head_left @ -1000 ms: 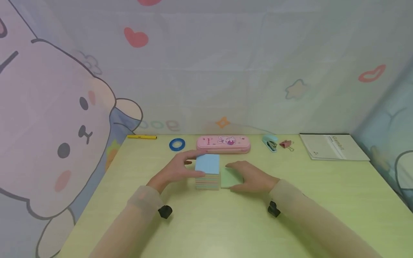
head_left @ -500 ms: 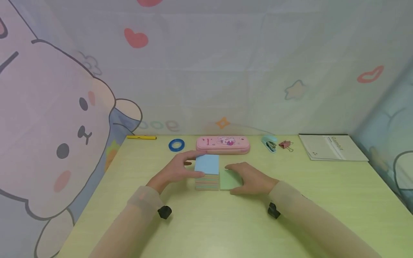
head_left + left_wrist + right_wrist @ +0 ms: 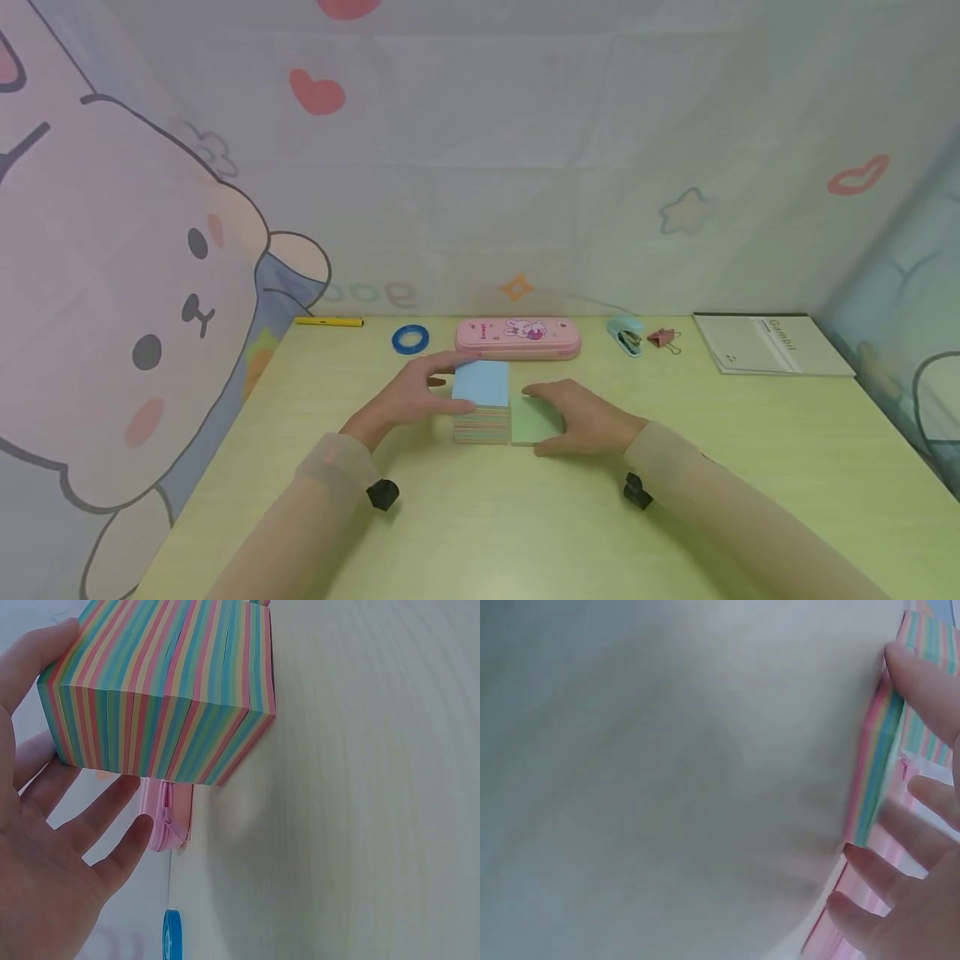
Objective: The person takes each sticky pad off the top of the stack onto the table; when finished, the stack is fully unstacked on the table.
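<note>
A tall square stack of sticky note pads (image 3: pixel 482 383) stands at the middle of the table, blue on top with striped sides. My left hand (image 3: pixel 408 392) holds its upper part from the left, thumb along the near side and index finger at the far side. Colourful stripes cover the stack (image 3: pixel 165 697) in the left wrist view, where the lower fingers spread loosely. Just right of the stack lies a thin green sticky note pad (image 3: pixel 534 419). My right hand (image 3: pixel 585 417) grips it between thumb and fingers, hiding its right edge. The right wrist view shows the pad's striped side (image 3: pixel 874 765).
A pink pencil case (image 3: pixel 517 337) lies right behind the stack. Along the back are a yellow pen (image 3: pixel 328 321), a blue tape roll (image 3: pixel 410 339), a mint stapler (image 3: pixel 626 336), a pink binder clip (image 3: pixel 663 337) and a notebook (image 3: pixel 772 344). A printed curtain hangs behind.
</note>
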A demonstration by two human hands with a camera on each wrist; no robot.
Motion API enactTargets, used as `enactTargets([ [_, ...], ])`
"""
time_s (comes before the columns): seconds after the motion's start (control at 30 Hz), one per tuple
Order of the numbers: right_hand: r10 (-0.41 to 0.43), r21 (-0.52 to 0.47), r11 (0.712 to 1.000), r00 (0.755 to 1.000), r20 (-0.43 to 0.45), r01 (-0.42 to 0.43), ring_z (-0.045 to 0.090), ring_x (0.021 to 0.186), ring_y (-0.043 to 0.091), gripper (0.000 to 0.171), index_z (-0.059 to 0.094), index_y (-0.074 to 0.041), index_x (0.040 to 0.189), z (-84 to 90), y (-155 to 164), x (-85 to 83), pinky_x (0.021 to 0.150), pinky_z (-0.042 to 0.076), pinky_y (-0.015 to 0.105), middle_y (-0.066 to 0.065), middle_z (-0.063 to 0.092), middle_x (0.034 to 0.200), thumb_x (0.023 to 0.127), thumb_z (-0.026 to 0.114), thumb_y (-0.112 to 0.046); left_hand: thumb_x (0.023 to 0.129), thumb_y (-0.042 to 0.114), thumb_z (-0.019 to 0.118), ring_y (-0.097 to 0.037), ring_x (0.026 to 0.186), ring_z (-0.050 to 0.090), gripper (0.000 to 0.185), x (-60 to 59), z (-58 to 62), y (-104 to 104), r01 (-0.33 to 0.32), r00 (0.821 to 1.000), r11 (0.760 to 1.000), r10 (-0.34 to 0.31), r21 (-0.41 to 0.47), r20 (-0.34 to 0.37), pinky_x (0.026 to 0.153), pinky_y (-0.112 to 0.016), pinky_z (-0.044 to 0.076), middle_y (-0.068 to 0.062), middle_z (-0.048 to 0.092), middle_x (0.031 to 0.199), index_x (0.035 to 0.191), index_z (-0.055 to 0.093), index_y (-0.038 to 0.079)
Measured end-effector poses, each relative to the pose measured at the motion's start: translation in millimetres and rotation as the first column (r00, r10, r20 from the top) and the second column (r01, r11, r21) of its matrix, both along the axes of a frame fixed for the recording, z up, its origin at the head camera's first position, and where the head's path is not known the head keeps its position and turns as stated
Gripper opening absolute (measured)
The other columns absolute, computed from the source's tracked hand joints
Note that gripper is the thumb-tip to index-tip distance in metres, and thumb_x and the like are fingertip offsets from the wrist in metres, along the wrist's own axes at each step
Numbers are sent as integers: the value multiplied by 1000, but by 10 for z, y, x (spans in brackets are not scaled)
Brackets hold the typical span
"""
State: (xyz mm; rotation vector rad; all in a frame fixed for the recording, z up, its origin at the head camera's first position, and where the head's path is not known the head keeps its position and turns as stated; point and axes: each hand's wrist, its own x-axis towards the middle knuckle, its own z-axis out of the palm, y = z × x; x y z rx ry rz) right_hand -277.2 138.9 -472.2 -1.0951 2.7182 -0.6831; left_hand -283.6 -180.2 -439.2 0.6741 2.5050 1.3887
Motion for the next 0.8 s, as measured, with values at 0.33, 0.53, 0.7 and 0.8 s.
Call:
enactTargets([
  [0.33,109,-273,954,991,-73,-125,48,142,21,86,41,-14,158,406,-408,-59,120,42,49,2,51,154,90,83,-46,87,31,88,-35,137,54,79,11,-22,-13,49,999,997,-49,64,-1,116,-60,44,-2,53,156,156,52,22],
  [0.53,101,-216,970,993,-56,-111,51,125,16,84,37,-18,160,525,-645,-17,104,54,34,-1,52,147,93,80,-46,86,32,89,-38,139,52,87,4,-41,-23,69,998,992,-70,107,1,117,-62,42,3,49,159,160,44,32],
  [0.7,66,-174,982,997,-50,-74,51,126,17,84,34,-25,163,504,-629,-26,106,53,35,-3,51,150,95,79,-44,85,34,90,-34,142,51,90,-9,-58,-48,72,997,994,-72,87,-8,118,-60,42,4,47,161,161,43,29],
  [0.8,68,-186,980,997,-47,-76,51,126,17,79,38,-28,161,488,-531,-39,107,51,39,-4,51,151,94,80,-40,86,34,88,-33,142,51,85,-4,-67,-71,78,997,995,-77,56,-20,119,-59,42,1,49,161,159,48,21],
])
